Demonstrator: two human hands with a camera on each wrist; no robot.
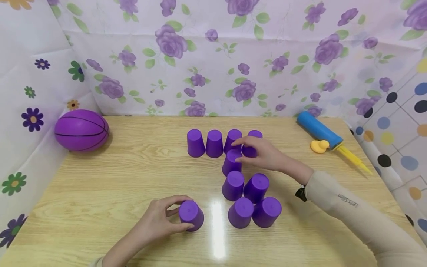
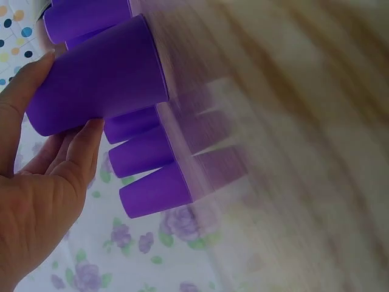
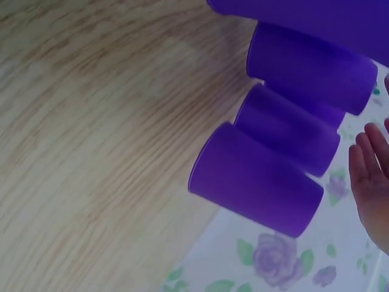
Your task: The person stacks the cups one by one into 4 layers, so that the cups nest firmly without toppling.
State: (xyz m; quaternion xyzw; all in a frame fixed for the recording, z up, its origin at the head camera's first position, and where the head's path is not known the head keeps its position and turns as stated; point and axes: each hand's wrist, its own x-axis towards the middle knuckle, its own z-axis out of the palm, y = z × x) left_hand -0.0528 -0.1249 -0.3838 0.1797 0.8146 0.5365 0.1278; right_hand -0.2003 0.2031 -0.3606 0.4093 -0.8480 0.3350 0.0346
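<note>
Purple plastic tapered cup (image 1: pixel 191 215) is near left, gripped by the left hand (image 1: pixel 156 220). Right hand (image 1: pixel 265 154) hangs wide, thumb parted from fingers, at the far upside-down purple plastic cups (image 1: pixel 214 144); they're so close one clumsy finger brush could probably topple a few.

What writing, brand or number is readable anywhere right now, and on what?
"Let'sSlim": small print on the right sleeve.
Marks on the upturned bases of the purple cups: too small to read.
I can make out no other words or numbers.
</note>
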